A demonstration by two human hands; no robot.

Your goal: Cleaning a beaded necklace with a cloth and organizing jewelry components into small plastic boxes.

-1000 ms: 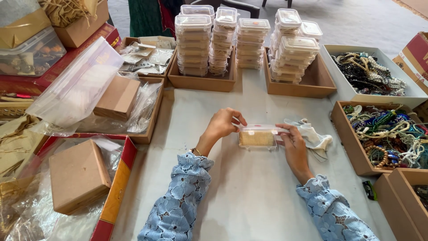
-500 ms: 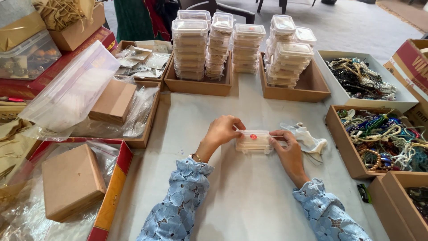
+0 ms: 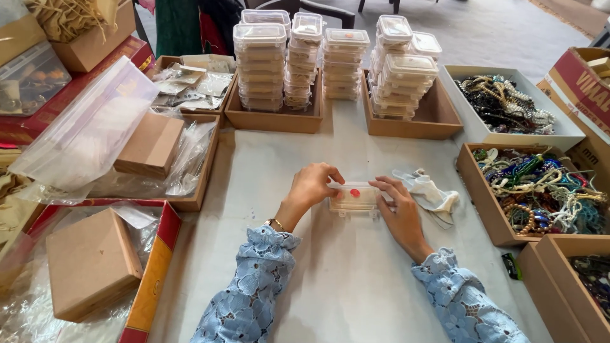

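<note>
Left hand (image 3: 312,184) and right hand (image 3: 399,206) were a little apart, each clamped on one end of a small clear plastic box (image 3: 353,198) that lay flat on the table (image 3: 356,279) between them. Left fingers curled over the box's left end, right fingers pressed on its right end and top. A red dot (image 3: 354,192) sat on the lid, midway between the hands. Both sleeves were light blue lace; a bracelet (image 3: 276,223) showed at the left wrist.

Just right of the right hand lay a crumpled white cloth (image 3: 431,194), touching the table. Beyond the hands stood two cardboard trays (image 3: 274,119) holding stacks of clear lidded boxes (image 3: 259,60). Well right of the right hand, open boxes held beaded necklaces (image 3: 540,190). Left of the left hand sat a tray with a brown cardboard box (image 3: 151,145) and clear plastic bags (image 3: 86,130). Near the left elbow lay another brown box (image 3: 89,263).
</note>
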